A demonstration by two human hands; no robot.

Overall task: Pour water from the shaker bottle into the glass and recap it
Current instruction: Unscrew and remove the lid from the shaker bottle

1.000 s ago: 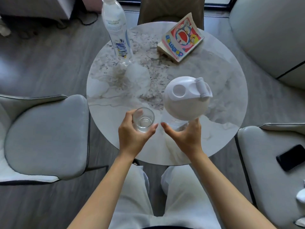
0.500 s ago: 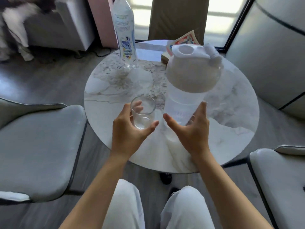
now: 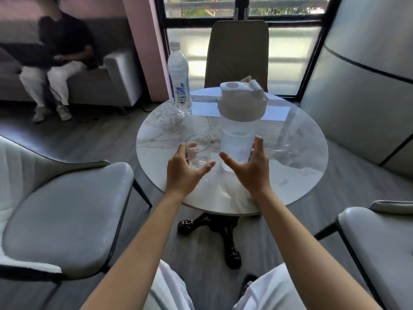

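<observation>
A translucent shaker bottle (image 3: 239, 130) with a white lid stands upright on the round marble table (image 3: 295, 175). It is partly filled with water, and its flip cap is up, so the spout hole shows. My right hand (image 3: 248, 173) is cupped around its lower part with fingers spread, thumb on the left and fingers on the right. To the left of the bottle a clear glass (image 3: 198, 151) stands with little or nothing in it. My left hand (image 3: 183, 173) wraps around the glass, one finger showing through it.
A tall plastic water bottle (image 3: 178, 74) stands at the table's far left edge. A book corner (image 3: 247, 79) peeks out behind the shaker. Grey chairs stand left (image 3: 67, 209), right (image 3: 380, 242) and beyond the table (image 3: 237, 52). A person (image 3: 55, 59) sits on a sofa, back left.
The view has tilted upward, bringing the window, the far chair and the sofa into sight. Both hands stay in the same places at the glass and the shaker bottle.
</observation>
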